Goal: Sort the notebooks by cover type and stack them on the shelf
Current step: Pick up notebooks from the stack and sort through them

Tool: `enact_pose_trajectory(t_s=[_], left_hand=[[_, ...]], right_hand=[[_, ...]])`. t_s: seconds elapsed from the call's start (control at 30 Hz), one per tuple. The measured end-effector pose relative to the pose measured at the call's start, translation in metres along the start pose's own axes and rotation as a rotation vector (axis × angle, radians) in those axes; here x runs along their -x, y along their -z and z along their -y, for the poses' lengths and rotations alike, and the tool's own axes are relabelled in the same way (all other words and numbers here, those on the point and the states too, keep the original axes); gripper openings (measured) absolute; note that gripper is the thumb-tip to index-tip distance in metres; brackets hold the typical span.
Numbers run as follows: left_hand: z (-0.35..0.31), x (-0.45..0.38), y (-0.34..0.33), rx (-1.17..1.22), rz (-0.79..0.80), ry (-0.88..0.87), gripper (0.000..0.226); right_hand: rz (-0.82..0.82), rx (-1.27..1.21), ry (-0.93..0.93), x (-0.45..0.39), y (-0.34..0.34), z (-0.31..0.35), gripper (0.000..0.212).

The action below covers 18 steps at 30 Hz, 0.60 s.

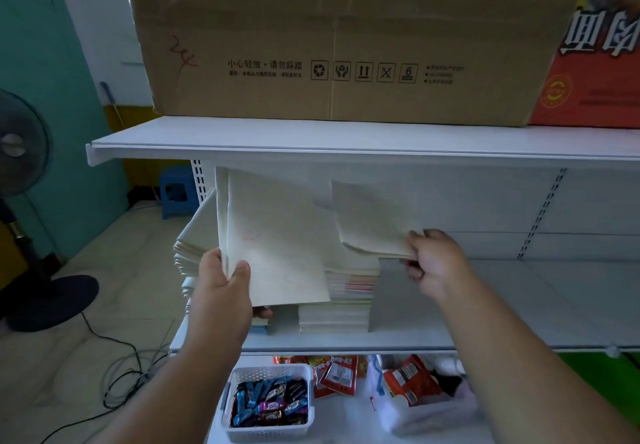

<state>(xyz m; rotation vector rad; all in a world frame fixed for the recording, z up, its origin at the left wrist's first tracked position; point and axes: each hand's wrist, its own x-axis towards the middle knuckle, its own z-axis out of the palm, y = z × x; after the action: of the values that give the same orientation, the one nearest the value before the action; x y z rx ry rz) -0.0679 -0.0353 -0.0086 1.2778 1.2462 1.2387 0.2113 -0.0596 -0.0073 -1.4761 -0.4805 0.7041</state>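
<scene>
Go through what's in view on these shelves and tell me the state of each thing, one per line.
Left hand: grips a pale notebook, held up, tilted.
Right hand: pinches another pale notebook by its corner.
Notebook stack: piled on the middle shelf, edges uneven.
Cardboard box: closed, resting on the top shelf.
White basket: full of wrapped sweets, lower shelf.
Fan: standing; running or not, cannot tell.

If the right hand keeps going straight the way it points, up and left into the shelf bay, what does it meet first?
Probably the notebook stack on the middle shelf: the right hand, pinching a pale notebook, points over its top. Beyond that lies the back panel. Depth is unclear.
</scene>
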Motion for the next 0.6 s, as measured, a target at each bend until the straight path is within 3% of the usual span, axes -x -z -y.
enact_pose_trajectory(t_s=[0.07, 0.13, 0.23, 0.33, 0.37, 0.47, 0.53, 0.6], left_hand=[[-0.002, 0.005, -0.007, -0.031, 0.0, -0.013, 0.012], [-0.005, 0.013, -0.018, -0.006, 0.02, 0.009, 0.01], [-0.011, 0.026, -0.04, 0.005, 0.104, 0.063, 0.025], [-0.017, 0.036, -0.064, 0.002, 0.225, 0.121, 0.058], [-0.018, 0.038, -0.071, 0.002, 0.255, 0.122, 0.06], [-0.012, 0.042, -0.095, 0.039, 0.323, 0.119, 0.041], [-0.008, 0.047, -0.114, 0.067, 0.389, 0.123, 0.036], [-0.004, 0.055, -0.137, 0.057, 0.47, 0.119, 0.031]], right_hand=[[0.064, -0.186, -0.036, 0.017, 0.011, -0.002, 0.015], [0.119, -0.188, -0.048, 0.034, 0.014, -0.005, 0.013], [0.106, 0.045, -0.025, 0.057, 0.01, -0.014, 0.008], [0.042, 0.276, 0.068, 0.072, 0.015, -0.019, 0.018], [0.046, 0.319, 0.092, 0.074, 0.021, -0.02, 0.021], [0.107, 0.355, 0.031, 0.069, 0.046, -0.023, 0.023], [0.159, 0.229, -0.083, 0.052, 0.071, -0.022, 0.039], [0.185, 0.023, -0.151, 0.025, 0.102, -0.015, 0.038]])
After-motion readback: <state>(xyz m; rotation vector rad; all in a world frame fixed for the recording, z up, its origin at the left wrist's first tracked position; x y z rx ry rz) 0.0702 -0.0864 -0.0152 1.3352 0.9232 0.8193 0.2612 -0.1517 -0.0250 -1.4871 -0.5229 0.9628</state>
